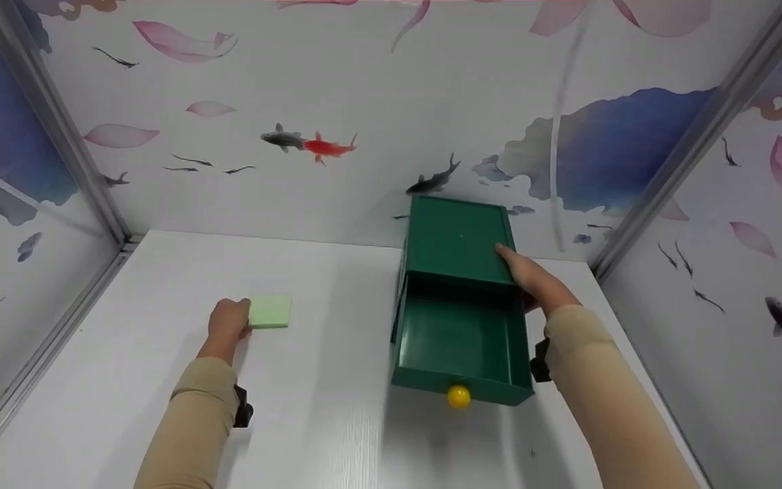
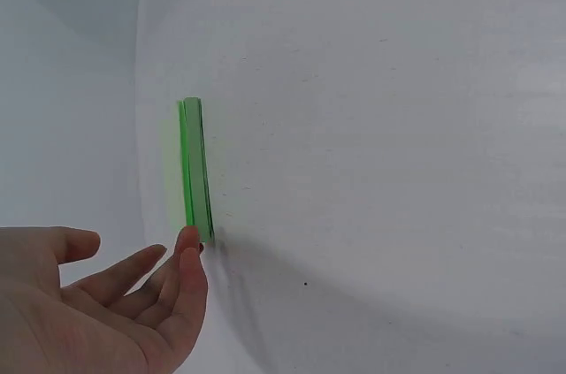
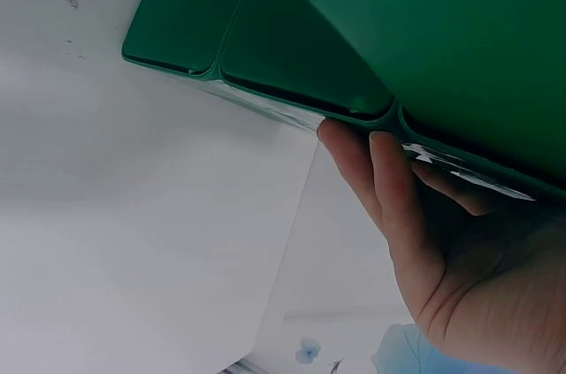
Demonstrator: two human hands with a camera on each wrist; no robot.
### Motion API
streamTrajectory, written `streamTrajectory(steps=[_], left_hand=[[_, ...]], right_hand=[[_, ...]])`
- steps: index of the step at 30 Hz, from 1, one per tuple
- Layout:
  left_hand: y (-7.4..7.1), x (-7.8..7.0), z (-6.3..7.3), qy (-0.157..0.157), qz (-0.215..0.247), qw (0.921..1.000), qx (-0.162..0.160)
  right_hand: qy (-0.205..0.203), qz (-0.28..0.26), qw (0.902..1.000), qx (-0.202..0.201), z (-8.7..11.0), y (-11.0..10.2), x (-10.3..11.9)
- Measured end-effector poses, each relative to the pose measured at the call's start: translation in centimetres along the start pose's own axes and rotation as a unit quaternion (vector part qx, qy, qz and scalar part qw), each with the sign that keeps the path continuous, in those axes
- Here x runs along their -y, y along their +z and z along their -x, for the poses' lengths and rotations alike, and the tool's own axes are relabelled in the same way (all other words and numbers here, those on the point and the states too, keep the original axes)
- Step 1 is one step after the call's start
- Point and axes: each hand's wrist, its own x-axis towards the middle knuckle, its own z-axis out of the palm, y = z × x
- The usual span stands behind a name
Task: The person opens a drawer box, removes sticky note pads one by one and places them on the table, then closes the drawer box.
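Evidently at the pickup stage, my loosely spread left hand (image 1: 228, 319) touches the green notepad (image 1: 271, 311) on the surface (image 1: 340, 339) — a pinch seems needed next — while my right hand (image 1: 542, 282) grips the green cabinet (image 1: 459, 234), drawer (image 1: 426, 379) open.

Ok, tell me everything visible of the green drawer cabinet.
The green drawer cabinet, glossy and plastic-looking, stands slightly turned on the white table near the back wall. Its top drawer, with a round yellow knob, is pulled out; the two drawers below look shut. The right hand holds its right side, thumb on top.
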Motion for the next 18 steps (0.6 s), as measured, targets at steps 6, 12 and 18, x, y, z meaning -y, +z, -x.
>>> streamTrajectory(steps=[6, 12, 18], left_hand=[[0.1, -1.1, 1.0, 0.039, -0.098, 0.9941, 0.026], [0.8, -2.7, 2.3, 0.074, -0.107, 0.9893, 0.067], [2.0, -4.8, 4.2, 0.127, -0.100, 0.9825, 0.092]], right_hand=[[0.001, -0.005, 1.0000, -0.001, 0.0, 0.1, -0.1], [0.002, -0.001, 1.0000, 0.000, -0.1, 0.1, 0.0], [-0.002, 0.005, 1.0000, -0.003, 0.1, 0.0, 0.0]])
